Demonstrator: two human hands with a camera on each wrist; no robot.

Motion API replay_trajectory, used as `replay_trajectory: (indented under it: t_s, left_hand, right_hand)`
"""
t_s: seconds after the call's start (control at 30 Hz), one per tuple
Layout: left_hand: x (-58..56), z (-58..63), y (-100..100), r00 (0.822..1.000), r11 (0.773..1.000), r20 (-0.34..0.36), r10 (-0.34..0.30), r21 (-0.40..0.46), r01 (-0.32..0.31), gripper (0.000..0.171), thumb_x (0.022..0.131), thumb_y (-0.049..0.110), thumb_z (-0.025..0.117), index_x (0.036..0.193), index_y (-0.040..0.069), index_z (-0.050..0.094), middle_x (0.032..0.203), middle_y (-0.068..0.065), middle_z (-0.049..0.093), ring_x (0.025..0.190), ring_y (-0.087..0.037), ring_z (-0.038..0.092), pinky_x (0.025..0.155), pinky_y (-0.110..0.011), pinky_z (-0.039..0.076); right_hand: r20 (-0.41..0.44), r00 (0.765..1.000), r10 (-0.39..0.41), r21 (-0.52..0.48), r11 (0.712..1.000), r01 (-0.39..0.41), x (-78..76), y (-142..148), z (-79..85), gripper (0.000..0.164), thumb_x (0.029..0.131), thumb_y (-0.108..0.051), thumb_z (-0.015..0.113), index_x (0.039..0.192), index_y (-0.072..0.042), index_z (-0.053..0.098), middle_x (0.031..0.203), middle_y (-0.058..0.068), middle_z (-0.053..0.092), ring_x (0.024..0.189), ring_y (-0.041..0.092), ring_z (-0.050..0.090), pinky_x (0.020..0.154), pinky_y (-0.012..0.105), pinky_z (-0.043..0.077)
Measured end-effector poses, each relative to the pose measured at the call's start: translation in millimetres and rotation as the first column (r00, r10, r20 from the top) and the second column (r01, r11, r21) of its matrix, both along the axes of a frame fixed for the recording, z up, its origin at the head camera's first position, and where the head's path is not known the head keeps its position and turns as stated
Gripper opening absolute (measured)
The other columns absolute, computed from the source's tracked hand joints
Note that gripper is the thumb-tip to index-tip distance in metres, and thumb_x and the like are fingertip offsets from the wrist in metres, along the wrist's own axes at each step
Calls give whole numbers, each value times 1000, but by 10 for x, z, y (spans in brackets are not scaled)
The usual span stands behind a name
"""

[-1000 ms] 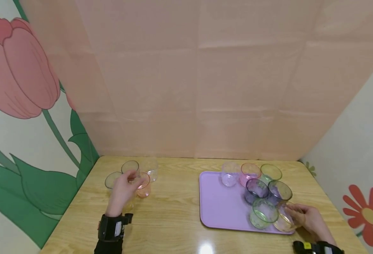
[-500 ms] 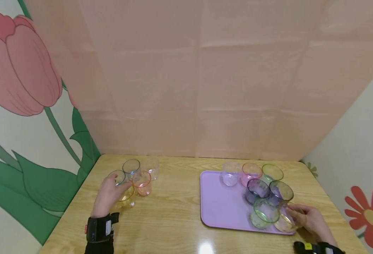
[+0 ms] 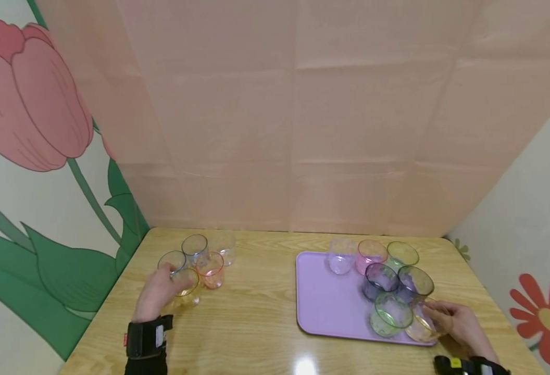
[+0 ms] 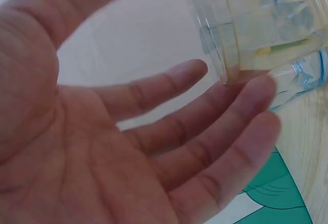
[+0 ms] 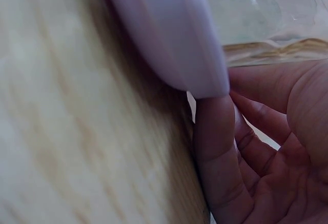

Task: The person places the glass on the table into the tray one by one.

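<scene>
My left hand (image 3: 155, 294) is beside a yellow-rimmed glass (image 3: 188, 294) at the table's left. In the left wrist view its fingers are loosely bent, fingertips overlapping the glass's edge, thumb well apart. Behind it stand two blue-rimmed glasses (image 3: 195, 245), an orange glass (image 3: 211, 278) and a clear glass (image 3: 225, 251). At the right, my right hand (image 3: 458, 323) holds another yellow glass (image 3: 420, 330) at the near right corner of the purple tray (image 3: 326, 302). In the right wrist view the thumb lies along its lower side, and one fingertip is hidden behind the tray's edge.
Also grouped on or by the tray's right side are a green glass (image 3: 383, 325), two dark purple glasses (image 3: 373, 286), a pink glass (image 3: 369, 260), a clear glass (image 3: 340, 260) and an olive-rimmed glass (image 3: 402, 253). A wall closes off the wooden table's (image 3: 251, 323) back edge.
My left hand has drawn back from above the left glasses, leftward and nearer, and now sits by the yellow-rimmed glass. My right hand has stayed at its glass.
</scene>
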State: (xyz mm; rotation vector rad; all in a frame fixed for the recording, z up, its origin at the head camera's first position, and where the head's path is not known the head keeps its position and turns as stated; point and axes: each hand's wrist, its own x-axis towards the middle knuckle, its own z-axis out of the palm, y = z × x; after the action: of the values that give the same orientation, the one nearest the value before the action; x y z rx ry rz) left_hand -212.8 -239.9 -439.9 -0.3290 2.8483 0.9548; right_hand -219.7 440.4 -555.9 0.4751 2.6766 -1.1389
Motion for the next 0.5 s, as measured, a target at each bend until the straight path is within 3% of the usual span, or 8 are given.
replay_trajectory:
  t_s: [0.17,0.5]
  left_hand:
    - [2,-21,17,998,1000,61,-13,-18,15,84,78,40,80,136,-6,42,128,-34,55,109,-45,58,83,-56,51]
    - [13,-42,26,996,994,29,-88,-69,89,93,67,44,88,138,2,44,134,-32,53,116,-50,54,83,-59,50]
  right_hand:
    - [-7,1000,4,-3,1000,-4,7,2,-14,69,80,-59,72,115,1,70,113,15,70,90,12,55,68,22,45]
    - [-5,999,40,11,999,-40,-3,28,-13,72,80,-63,69,116,0,70,118,19,68,95,14,58,73,25,47]
